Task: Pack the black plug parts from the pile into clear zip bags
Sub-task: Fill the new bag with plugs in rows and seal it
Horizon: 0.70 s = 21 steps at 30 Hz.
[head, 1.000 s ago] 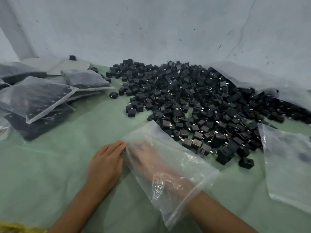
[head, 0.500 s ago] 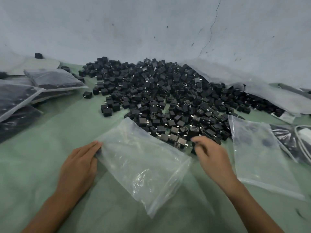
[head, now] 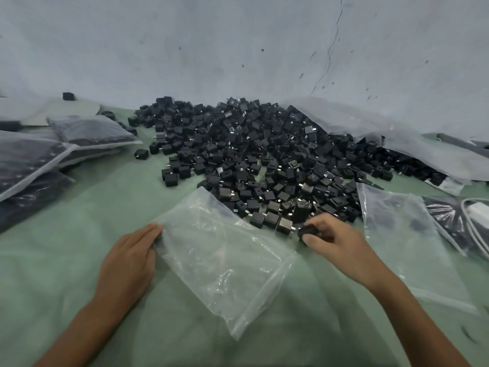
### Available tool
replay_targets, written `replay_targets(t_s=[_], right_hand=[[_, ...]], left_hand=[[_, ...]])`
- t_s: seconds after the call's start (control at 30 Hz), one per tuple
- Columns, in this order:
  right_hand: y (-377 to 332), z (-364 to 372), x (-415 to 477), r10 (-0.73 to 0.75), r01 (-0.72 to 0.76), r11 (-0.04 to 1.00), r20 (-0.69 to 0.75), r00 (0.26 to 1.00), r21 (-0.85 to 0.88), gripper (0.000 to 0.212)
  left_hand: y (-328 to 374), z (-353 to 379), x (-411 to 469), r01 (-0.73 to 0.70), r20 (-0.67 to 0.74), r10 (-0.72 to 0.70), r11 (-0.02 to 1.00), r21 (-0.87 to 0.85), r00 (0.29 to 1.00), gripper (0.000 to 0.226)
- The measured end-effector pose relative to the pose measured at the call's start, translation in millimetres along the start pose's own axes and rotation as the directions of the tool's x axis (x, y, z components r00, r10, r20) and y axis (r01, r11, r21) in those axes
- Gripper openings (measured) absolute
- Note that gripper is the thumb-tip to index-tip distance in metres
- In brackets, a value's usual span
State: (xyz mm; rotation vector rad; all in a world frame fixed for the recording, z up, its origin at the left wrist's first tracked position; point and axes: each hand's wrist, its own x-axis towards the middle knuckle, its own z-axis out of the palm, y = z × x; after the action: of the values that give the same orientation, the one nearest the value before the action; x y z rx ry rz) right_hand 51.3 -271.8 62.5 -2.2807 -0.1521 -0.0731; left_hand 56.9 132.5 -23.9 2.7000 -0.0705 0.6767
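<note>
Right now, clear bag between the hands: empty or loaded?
Empty. The clear zip bag lies flat, green cloth showing through, nothing black inside. The right hand pinches one plug part outside it.

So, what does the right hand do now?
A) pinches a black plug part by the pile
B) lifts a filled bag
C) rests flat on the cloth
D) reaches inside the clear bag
A: the right hand curls its fingers around one black plug part beside the pile.

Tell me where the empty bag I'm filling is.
Head view, centre: the clear bag lies flat on the green cloth between the left hand and right hand, just in front of the pile.
</note>
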Motion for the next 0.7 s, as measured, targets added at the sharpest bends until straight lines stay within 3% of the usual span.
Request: replay_targets(t_s=[0.1, 0.17, 0.27, 0.4, 0.5, 0.6, 0.7], right_hand=[[0.2, -1.9, -53.5, 0.068, -0.114, 0.965, 0.196, 0.978, 0.237, 0.025], [-6.1, 17.7, -74.9, 0.061, -0.164, 0.951, 0.361, 0.931, 0.261, 0.024], [-22.9, 58.3, -75.3, 0.063, -0.193, 0.934, 0.392, 0.918, 0.300, 0.018], [-48.3, 104.6, -46.1, 0.100, -0.348, 0.680, 0.390, 0.916, 0.645, 0.032], [-67.7, 130.3, -16.3, 0.160, -0.474, 0.468, 0.456, 0.876, 0.746, 0.025], [-81.1, 155.7, 13.2, 0.137, -0.412, 0.623, 0.425, 0.895, 0.665, 0.018], [-89.0, 178.4, 38.5, 0.085, -0.390, 0.558, 0.417, 0.905, 0.733, 0.024]], left_hand=[[2.1, -0.1, 0.3, 0.007, 0.002, -0.007, 1.000, -0.003, 1.000, 0.056], [2.7, 0.3, 0.6, 0.010, 0.006, -0.010, 1.000, -0.003, 1.000, 0.053], [2.2, 0.2, -0.4, 0.025, 0.009, -0.025, 1.000, -0.001, 1.000, 0.050], [2.7, -1.1, -0.8, 0.017, 0.009, -0.017, 1.000, 0.005, 1.000, 0.053], [3.0, -1.4, -0.1, 0.034, 0.024, -0.034, 0.999, -0.006, 0.999, 0.050], [5.6, -5.1, 0.1, 0.040, 0.024, -0.039, 0.999, -0.019, 0.999, 0.056], [7.7, -8.5, -1.1, 0.019, 0.030, -0.018, 1.000, -0.013, 0.999, 0.059]])
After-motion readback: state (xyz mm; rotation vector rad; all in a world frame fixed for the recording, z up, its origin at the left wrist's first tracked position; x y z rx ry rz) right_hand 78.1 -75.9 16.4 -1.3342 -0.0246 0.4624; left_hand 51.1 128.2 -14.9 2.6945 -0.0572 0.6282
